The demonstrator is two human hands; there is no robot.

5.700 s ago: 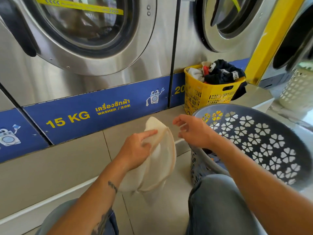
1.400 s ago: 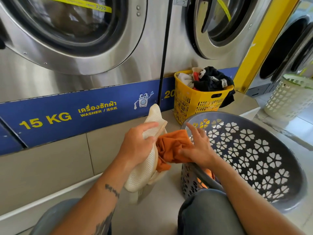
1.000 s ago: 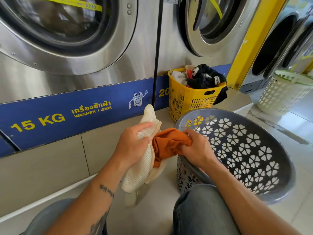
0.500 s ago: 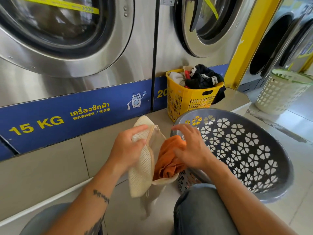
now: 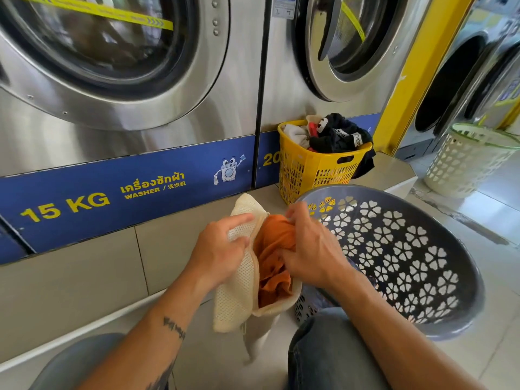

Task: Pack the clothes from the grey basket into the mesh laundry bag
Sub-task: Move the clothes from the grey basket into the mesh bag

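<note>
Two hands: both are working at the mouth of the mesh laundry bag [image 5: 239,291], which is hanging in the air above the floor tiles.
Left hand [image 5: 222,251]: is gripping the bag's left side, thumb and fingers pinching the mesh and holding the opening wide.
Right hand [image 5: 312,249]: is curling its fingers into the orange garment [image 5: 273,249], gripping it and pressing down on it in the bag's mouth.
Garment: is lying bunched inside the bag, its top folds showing between the two hands.
Grey basket [image 5: 408,249]: is tilting toward the person just right of the bag, with the right forearm crossing its near rim.
Jeans knee [image 5: 323,350]: is rising just below the bag and the basket.
Yellow basket [image 5: 318,170]: is standing on the tiled ledge behind the grey one, heaped with dark and white clothes.
White basket [image 5: 467,161]: is standing well apart at the far right.
Washers [image 5: 140,130]: two steel front-loaders are filling the background, a blue strip reading "15 KG" under the left one.
</note>
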